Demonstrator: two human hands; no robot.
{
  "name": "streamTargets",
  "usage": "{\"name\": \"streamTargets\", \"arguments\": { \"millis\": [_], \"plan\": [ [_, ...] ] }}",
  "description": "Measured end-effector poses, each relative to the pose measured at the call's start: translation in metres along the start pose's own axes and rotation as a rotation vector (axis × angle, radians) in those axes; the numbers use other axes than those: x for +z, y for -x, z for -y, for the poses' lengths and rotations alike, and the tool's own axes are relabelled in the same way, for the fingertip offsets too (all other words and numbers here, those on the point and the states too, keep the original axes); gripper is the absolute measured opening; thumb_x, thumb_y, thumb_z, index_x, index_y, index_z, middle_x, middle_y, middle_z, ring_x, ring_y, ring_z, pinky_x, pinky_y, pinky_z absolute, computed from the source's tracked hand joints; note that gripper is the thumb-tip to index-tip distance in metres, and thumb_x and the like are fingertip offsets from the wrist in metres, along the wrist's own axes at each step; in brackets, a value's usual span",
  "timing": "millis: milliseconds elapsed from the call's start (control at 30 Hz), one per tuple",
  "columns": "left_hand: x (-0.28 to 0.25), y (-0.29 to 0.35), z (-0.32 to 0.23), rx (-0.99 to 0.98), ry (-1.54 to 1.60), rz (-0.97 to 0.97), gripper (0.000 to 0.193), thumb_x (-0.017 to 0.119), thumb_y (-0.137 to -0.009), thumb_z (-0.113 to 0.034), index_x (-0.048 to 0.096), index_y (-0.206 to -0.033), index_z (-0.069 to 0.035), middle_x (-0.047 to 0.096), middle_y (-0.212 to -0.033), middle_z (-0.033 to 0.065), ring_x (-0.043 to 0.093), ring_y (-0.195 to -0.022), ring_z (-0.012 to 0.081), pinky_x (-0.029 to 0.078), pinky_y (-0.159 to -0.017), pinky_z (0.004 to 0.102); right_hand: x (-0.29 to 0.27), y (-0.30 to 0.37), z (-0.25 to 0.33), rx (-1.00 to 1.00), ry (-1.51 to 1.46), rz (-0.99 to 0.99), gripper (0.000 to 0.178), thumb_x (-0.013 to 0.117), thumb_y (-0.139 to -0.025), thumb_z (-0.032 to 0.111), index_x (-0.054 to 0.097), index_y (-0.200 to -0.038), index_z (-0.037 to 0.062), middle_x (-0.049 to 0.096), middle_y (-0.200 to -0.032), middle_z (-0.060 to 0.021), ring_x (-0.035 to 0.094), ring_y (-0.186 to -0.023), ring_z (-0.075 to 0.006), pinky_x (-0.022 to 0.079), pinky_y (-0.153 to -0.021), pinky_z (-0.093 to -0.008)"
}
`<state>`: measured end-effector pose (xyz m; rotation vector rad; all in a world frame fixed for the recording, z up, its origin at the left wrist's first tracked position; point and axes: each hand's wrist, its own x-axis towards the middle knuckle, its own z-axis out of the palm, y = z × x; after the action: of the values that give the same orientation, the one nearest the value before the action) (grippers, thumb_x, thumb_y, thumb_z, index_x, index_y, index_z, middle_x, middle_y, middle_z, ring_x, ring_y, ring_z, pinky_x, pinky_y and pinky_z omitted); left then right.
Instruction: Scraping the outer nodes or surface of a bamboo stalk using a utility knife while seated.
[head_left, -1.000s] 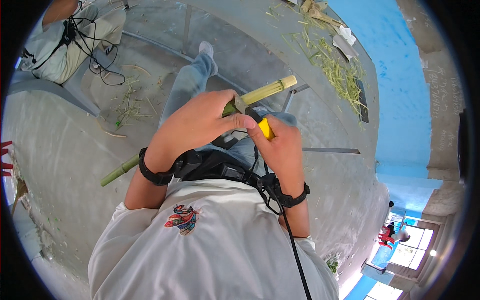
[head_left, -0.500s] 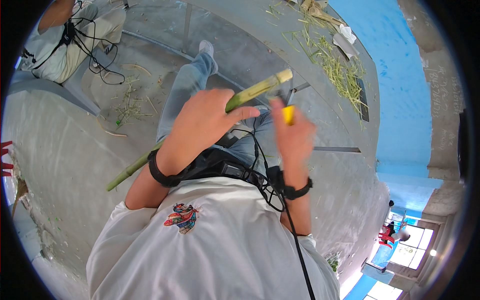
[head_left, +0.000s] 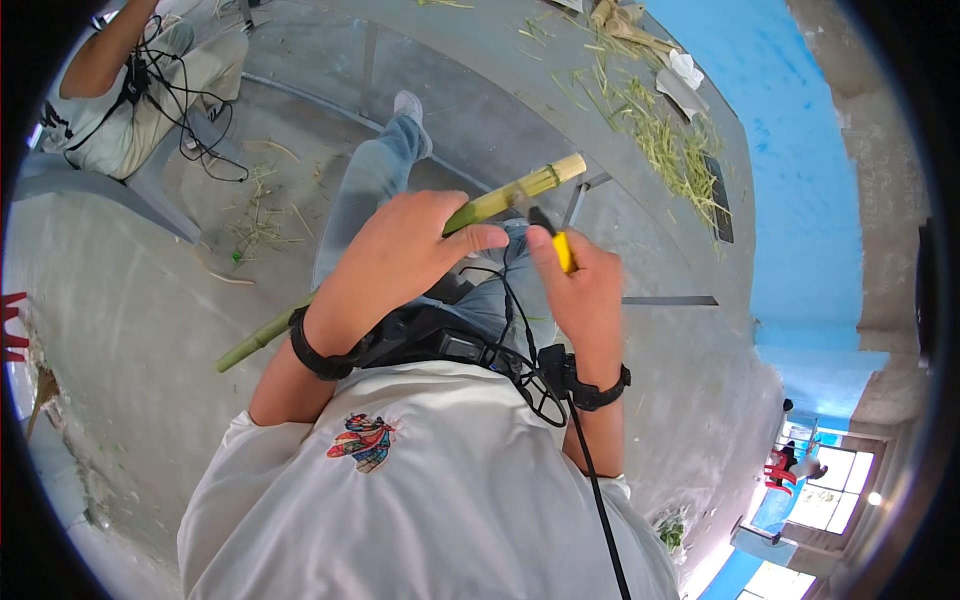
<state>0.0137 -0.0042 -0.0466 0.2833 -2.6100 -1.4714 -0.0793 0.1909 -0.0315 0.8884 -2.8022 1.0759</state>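
My left hand [head_left: 400, 240] is closed around a green bamboo stalk [head_left: 488, 206], thumb along its near side. The stalk slants from low on the left, passing under my left forearm, up to a pale, scraped end on the right. Yellow shows in my right hand [head_left: 588, 290], which grips a yellow and black utility knife [head_left: 562, 248] with the thumb pressed on it. Its blade, small and blurred, is at the scraped stretch of the stalk, just right of my left thumb; whether it touches I cannot tell.
Green shavings [head_left: 665, 145] and a dark flat object [head_left: 719, 200] lie on the grey table [head_left: 500, 60]. A seated person [head_left: 110, 90] with black cables is at upper left on a grey chair [head_left: 150, 200]. More scraps [head_left: 262, 220] litter the floor. A black cable [head_left: 597, 490] runs down my shirt.
My right hand and the knife have shifted slightly down and left, the blade now nearer my left thumb. The left hand and stalk have moved only a little.
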Motion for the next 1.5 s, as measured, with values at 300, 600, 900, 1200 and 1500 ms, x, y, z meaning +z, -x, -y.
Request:
{"name": "streamTargets", "arguments": {
  "millis": [300,600,900,1200,1500],
  "plan": [
    [0.011,0.002,-0.003,0.066,-0.121,-0.187,0.054,0.065,-0.092,-0.052,0.055,-0.084,0.0,0.056,-0.068,0.0201,0.055,-0.066,0.044,0.042,-0.058,0.0461,0.012,-0.004,0.004,-0.12,0.075,0.064,0.051,0.074,-0.088,0.043,0.054,-0.065,0.0029,0.052,-0.055,-0.0176,0.052,-0.052,-0.0399,0.04,-0.048,-0.0432],
    [0.019,0.003,-0.01,-0.026,-0.259,-0.286,0.059,0.066,-0.09,-0.056,0.06,-0.071,0.0,0.057,-0.061,0.0197,0.058,-0.062,0.0427,0.044,-0.055,0.0468,0.01,-0.006,0.0,0.013,0.335,-0.164,0.054,0.072,-0.088,0.052,0.053,-0.065,0.0059,0.055,-0.056,-0.0157,0.054,-0.051,-0.0388,0.042,-0.048,-0.0429],
    [0.011,0.014,0.001,-0.066,-0.306,-0.232,0.06,0.064,-0.093,-0.053,0.058,-0.069,0.002,0.055,-0.063,0.0232,0.053,-0.062,0.0456,0.041,-0.055,0.0484,-0.019,-0.016,-0.043,0.099,0.545,-0.506,0.054,0.069,-0.091,0.054,0.057,-0.072,0.0048,0.058,-0.058,-0.0148,0.055,-0.05,-0.037,0.042,-0.048,-0.0418],
    [0.004,0.009,-0.009,-0.033,-0.132,-0.131,0.054,0.061,-0.097,-0.048,0.059,-0.078,0.003,0.052,-0.065,0.023,0.049,-0.061,0.0441,0.038,-0.056,0.0466,-0.023,-0.005,-0.006,0.097,-0.017,-0.216,0.053,0.07,-0.093,0.045,0.05,-0.072,0.0015,0.044,-0.058,-0.008,0.036,-0.056,-0.0145,0.036,-0.051,-0.0322],
    [-0.007,0.007,-0.009,0.085,0.133,0.056,0.039,0.054,-0.103,-0.039,0.051,-0.104,0.0,0.055,-0.074,0.0198,0.05,-0.066,0.0367,0.041,-0.062,0.0404,-0.001,0.004,0.012,-0.049,-0.013,0.019,0.051,0.073,-0.09,0.045,0.054,-0.071,0.0009,0.051,-0.057,-0.0172,0.043,-0.051,-0.0349,0.039,-0.049,-0.038]
  ]
}}
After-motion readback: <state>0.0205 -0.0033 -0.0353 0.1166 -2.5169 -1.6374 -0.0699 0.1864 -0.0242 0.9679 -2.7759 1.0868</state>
